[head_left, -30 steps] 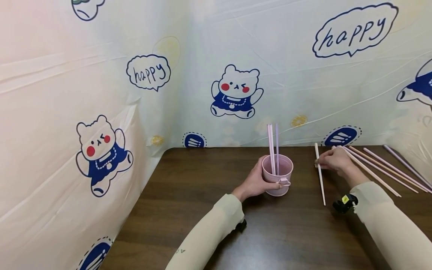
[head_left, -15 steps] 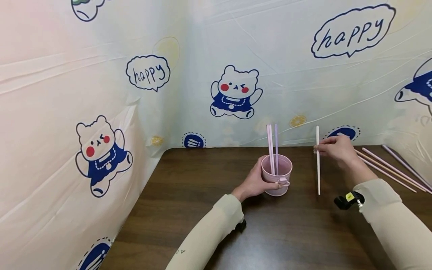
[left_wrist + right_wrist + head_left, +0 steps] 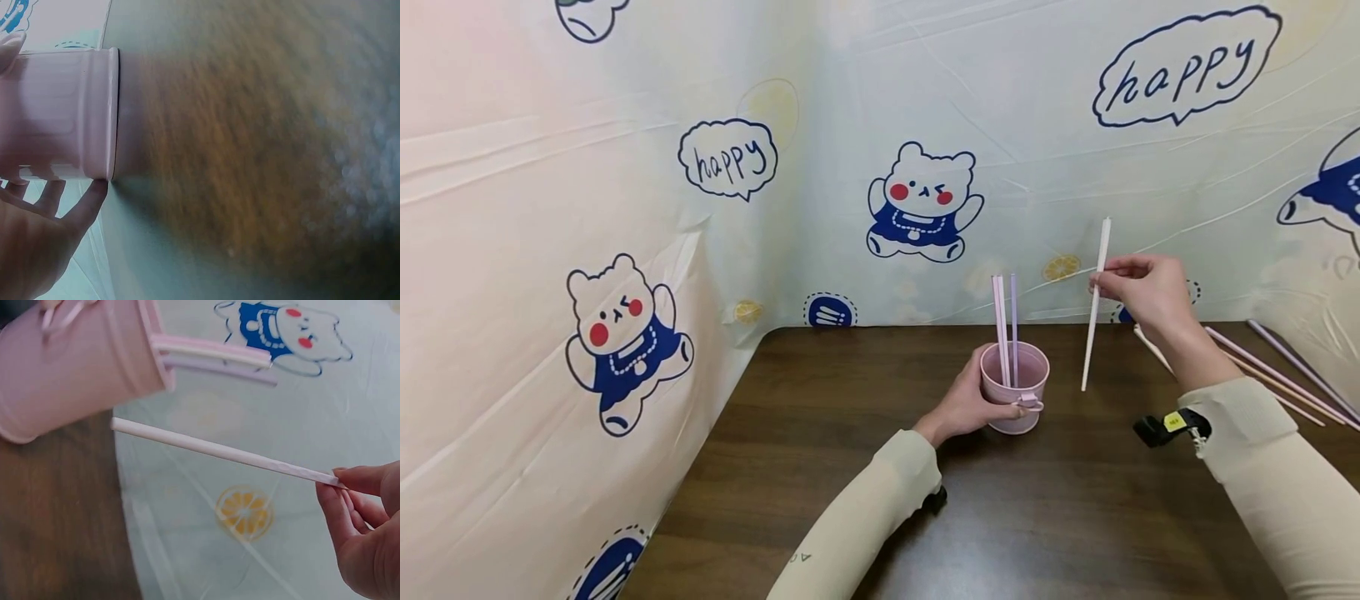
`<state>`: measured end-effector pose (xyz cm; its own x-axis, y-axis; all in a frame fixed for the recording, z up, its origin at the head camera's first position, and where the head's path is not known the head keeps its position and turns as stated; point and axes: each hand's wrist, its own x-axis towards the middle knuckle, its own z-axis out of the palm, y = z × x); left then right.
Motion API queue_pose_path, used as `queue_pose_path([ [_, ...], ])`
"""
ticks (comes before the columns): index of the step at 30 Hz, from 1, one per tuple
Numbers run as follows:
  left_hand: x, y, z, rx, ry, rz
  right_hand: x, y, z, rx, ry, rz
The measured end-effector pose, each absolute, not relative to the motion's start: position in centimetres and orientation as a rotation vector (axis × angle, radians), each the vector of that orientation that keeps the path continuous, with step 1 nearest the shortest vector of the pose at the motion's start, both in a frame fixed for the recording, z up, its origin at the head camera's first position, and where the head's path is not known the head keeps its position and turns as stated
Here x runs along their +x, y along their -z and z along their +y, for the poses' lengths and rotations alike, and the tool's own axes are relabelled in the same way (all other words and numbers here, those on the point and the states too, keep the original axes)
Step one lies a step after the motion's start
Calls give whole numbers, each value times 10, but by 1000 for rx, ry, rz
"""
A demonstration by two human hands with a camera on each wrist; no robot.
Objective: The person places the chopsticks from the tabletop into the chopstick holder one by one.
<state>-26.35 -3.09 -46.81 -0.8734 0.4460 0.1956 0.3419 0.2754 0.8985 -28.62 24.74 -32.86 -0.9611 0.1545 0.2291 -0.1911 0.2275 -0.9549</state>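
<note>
In the head view, my left hand (image 3: 964, 406) grips a small pink metal bucket (image 3: 1017, 423) that stands upright on the table, thumb at the front near its handle. Pink chopsticks (image 3: 1001, 321) and a purple chopstick (image 3: 1014, 317) lean inside and stick out above the rim. To the right, my right hand (image 3: 1156, 296) pinches a white chopstick (image 3: 1092, 325) above its middle, raised over the back of the table and nearly upright. The right wrist view shows the chopstick's (image 3: 212, 449) lower end pointing toward the bucket (image 3: 81, 369), apart from it.
Several more chopsticks (image 3: 1292, 371), pink, orange and purple, lie side by side at the table's right, partly behind my right forearm. A white one (image 3: 1152, 348) lies by them. A printed curtain (image 3: 820, 208) hangs behind the brown table (image 3: 850, 383).
My right hand has lifted the white chopstick from the table, up and slightly left, bringing it nearer the bucket. The left hand and bucket have stayed in place.
</note>
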Motion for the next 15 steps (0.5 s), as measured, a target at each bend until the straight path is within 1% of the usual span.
queue_pose_path([
  [4,-264,469,-31,771,-1676,2440,-285,318,239,55,-1804,-2175],
  [15,-263,467,-32,781,-1671,2434,-285,301,222,163,-2052,-1841],
])
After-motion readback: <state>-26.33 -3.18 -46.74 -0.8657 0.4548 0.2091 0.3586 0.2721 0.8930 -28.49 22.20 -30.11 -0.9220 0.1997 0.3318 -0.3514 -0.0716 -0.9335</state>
